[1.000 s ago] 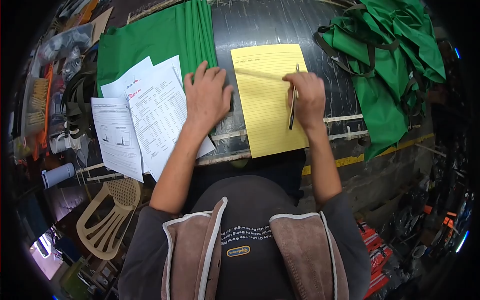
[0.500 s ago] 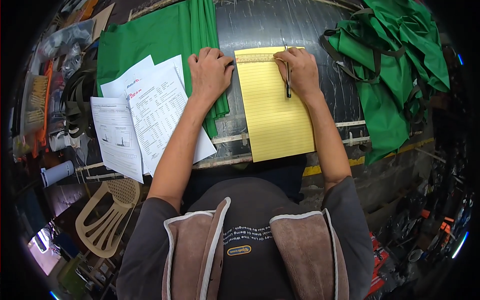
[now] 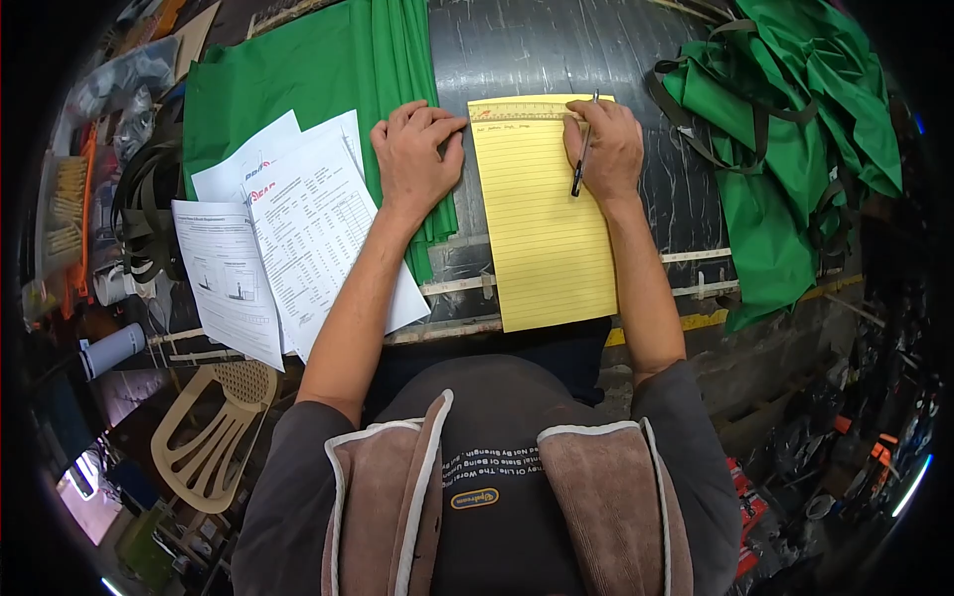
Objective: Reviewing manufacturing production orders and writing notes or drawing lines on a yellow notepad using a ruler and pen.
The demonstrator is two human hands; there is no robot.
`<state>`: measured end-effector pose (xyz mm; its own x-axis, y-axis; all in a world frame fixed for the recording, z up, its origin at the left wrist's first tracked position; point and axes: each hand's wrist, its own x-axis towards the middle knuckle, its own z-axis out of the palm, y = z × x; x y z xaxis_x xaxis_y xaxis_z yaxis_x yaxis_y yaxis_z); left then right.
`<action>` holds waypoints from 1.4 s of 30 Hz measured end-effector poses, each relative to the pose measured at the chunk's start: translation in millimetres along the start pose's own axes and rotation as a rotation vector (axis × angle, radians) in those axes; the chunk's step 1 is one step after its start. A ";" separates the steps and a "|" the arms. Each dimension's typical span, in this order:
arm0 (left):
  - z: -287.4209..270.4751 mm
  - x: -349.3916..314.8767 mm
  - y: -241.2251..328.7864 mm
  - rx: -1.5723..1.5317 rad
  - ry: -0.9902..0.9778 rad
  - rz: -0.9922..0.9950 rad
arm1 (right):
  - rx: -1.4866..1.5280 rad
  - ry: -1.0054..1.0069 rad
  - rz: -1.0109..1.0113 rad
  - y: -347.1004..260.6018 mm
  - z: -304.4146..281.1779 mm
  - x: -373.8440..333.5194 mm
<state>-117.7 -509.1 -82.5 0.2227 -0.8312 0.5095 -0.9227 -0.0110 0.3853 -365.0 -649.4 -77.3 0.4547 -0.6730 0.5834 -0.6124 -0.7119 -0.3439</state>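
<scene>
A yellow lined sheet [image 3: 547,228] lies on the dark tabletop in front of me. Across its far end rests a clear ruler [image 3: 527,111], with a short line of handwriting just below it. My right hand [image 3: 611,154] is at the sheet's far right corner, fingertips on the ruler's right end. A dark pen [image 3: 583,159] is held slanting in that hand, its thicker dark end toward me. My left hand [image 3: 417,164] rests on folded green fabric [image 3: 298,74], empty, fingers bent and slightly apart. Its index fingertip comes close to the sheet's left edge.
Printed white papers [image 3: 308,228] overlap on the left, partly on the green fabric. Green bags with dark straps [image 3: 785,129] are heaped at the right. Dark strap coils [image 3: 149,223] and containers crowd the far left. A beige plastic chair [image 3: 214,437] stands below the table edge.
My right hand has moved a little to the right with the pen. The ruler sits slightly farther up the sheet, and handwriting shows below it. My left hand has barely moved.
</scene>
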 end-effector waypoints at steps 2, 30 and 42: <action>1.1 0.3 -1.0 -0.008 0.007 -0.019 | 0.003 -0.001 0.001 -0.7 -0.2 0.3; 3.2 1.9 -0.6 -0.005 -0.038 -0.018 | 0.063 -0.007 0.004 2.4 2.8 0.1; 3.4 3.2 0.0 0.003 -0.031 -0.025 | 0.068 -0.005 0.013 2.0 2.3 0.7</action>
<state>-118.0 -513.7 -83.5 0.2364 -0.8473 0.4756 -0.9178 -0.0339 0.3957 -364.4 -651.8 -79.3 0.4503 -0.6834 0.5746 -0.5730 -0.7147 -0.4010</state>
